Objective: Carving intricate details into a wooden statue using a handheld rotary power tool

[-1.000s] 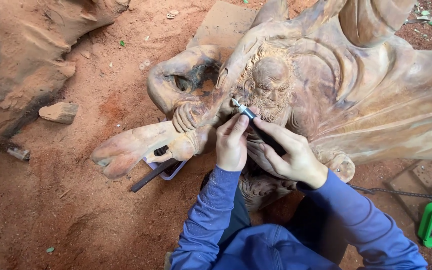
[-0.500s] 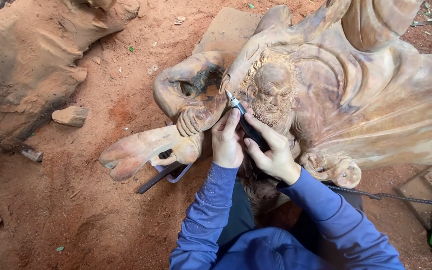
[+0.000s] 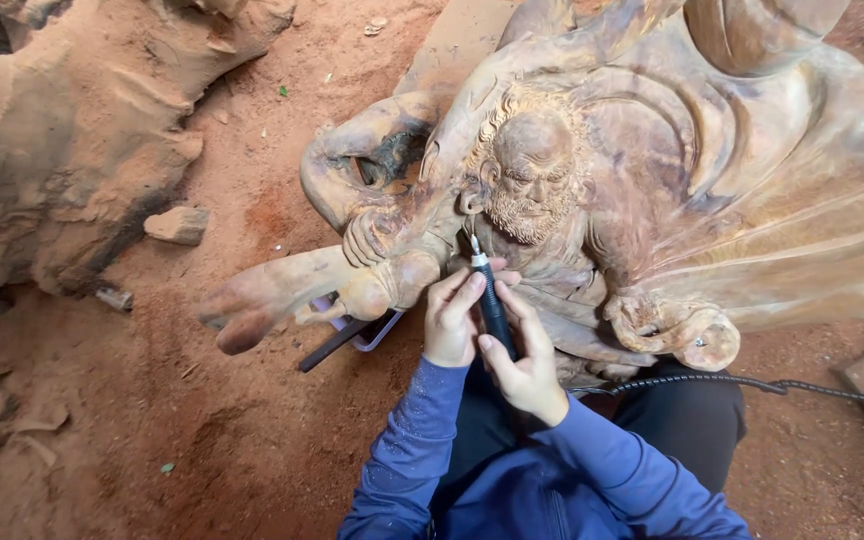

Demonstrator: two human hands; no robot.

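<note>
Pinching rotary tool (image 3: 493,305) between both hands' fingers (image 3: 467,295).

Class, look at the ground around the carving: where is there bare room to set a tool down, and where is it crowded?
Bare red earth lies left of the blue sleeve, below the small rock. It is crowded where both hands, left hand and right hand, grip the black rotary tool against the wooden carving.

I'm looking down at red dirt ground (image 3: 152,440), dusty and loose. A big wooden carving (image 3: 652,200) lies on it, a rough wood root mass (image 3: 72,130) sits at upper left, a small wood chunk (image 3: 176,224) beside that, and a dark flat tool (image 3: 337,343) pokes out under the carving.
</note>
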